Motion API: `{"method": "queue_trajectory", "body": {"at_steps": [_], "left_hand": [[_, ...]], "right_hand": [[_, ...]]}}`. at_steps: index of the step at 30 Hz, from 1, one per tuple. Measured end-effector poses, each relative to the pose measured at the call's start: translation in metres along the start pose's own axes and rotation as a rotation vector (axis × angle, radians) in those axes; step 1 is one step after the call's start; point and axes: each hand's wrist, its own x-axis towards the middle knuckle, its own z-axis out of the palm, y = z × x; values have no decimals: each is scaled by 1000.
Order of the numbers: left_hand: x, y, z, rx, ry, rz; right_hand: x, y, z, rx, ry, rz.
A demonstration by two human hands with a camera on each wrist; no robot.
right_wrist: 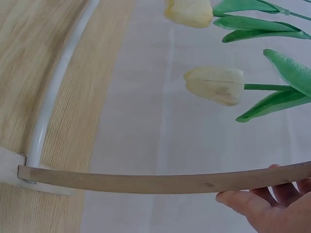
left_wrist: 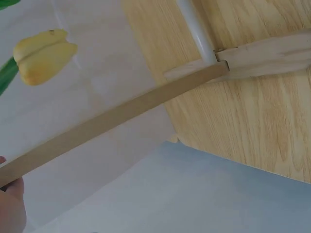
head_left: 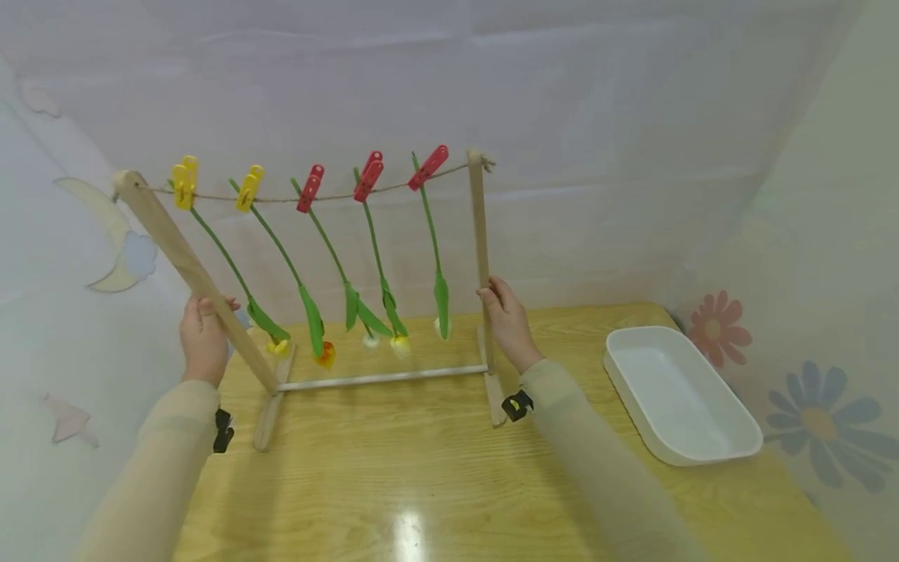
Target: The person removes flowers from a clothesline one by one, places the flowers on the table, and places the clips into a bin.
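A wooden rack with two posts stands on the table, a twine [head_left: 274, 200] strung between the post tops. My left hand [head_left: 204, 339] grips the left post [head_left: 179, 254] partway up; my right hand [head_left: 510, 324] grips the right post [head_left: 479, 226], thumb on one side and fingers on the other in the right wrist view. Several artificial tulips hang upside down from the twine, with yellow clothespins [head_left: 249, 188] at the left and red clothespins [head_left: 368, 177] toward the right. A yellow tulip [left_wrist: 44, 56] hangs near the left post, a cream tulip [right_wrist: 215, 85] near the right one.
A white rod [head_left: 382, 379] joins the posts low down, above the wooden feet [head_left: 268, 421]. At the right of the wooden table [head_left: 365, 484] sits a white rectangular basin [head_left: 681, 398]. Pale cloth with printed flowers and a moon surrounds the table.
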Motion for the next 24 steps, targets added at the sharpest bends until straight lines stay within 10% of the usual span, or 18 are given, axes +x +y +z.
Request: {"method": "queue_trajectory", "body": {"at_steps": [11, 24], "left_hand": [[-21, 8, -7, 49, -266, -81], [-58, 22, -15, -3, -151, -190]], "right_hand": [[2, 2, -11, 2, -27, 39], [-5, -15, -22, -73, 65, -100]]}}
